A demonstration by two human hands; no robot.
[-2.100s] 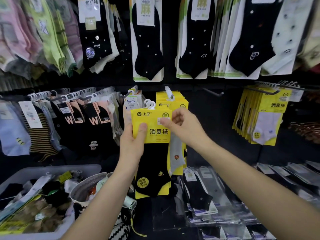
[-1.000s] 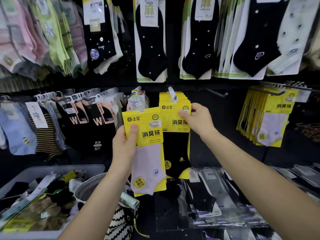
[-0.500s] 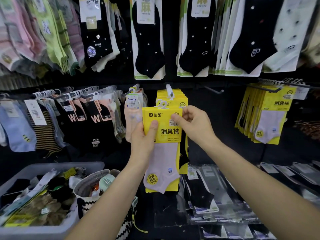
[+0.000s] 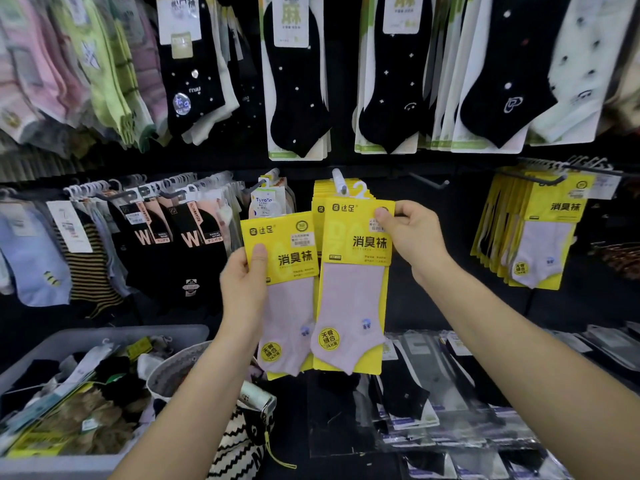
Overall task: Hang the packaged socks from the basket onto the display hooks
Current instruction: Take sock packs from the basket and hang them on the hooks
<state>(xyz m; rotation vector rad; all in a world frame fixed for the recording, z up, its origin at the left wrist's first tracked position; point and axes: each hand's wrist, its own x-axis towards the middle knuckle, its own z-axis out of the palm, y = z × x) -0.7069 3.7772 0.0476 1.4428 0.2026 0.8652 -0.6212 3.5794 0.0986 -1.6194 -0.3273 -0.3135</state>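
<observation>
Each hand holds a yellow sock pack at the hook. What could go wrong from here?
1. The right hand pinches only a top corner of the right pack. Its white hanger loop looks beside the hook tip, so it may miss and fall.
2. The left pack, gripped by the left hand, overlaps the right one and could snag it.

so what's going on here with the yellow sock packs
A person is stocking a sock display. The right hand pinches a yellow pack of pale socks by its top corner, right at the hook carrying matching packs; whether it is hooked on is unclear. The left hand holds a second pack beside it, lower. A grey tub at lower left holds more packaged socks.
</observation>
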